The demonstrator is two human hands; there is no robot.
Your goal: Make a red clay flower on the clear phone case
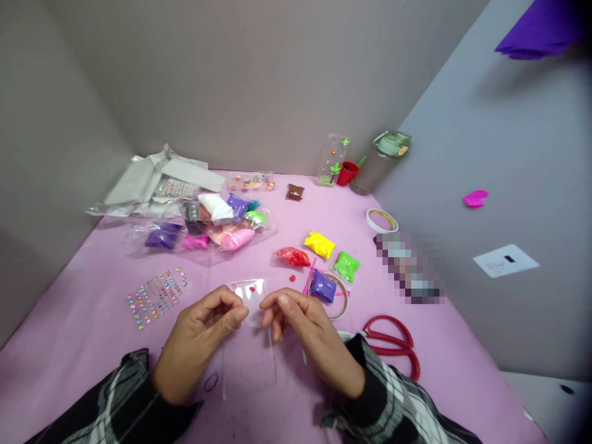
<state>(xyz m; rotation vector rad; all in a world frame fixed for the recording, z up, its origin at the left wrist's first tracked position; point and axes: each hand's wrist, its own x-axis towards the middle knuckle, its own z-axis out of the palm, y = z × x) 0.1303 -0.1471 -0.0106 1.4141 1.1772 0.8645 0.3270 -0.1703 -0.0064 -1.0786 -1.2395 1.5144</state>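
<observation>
Clear phone case (250, 333) lies lengthwise away; left hand (203, 336) and right hand (305, 333) pinch it.

Pink table cover (83, 320), red scissors (393, 345), yellow clay packet (319, 244), black-and-white plaid sleeves (393, 401).

Pink tabletop in a grey corner

A pink-covered tabletop (83, 290) meets plain grey walls (259, 80) behind and on both sides.
</observation>
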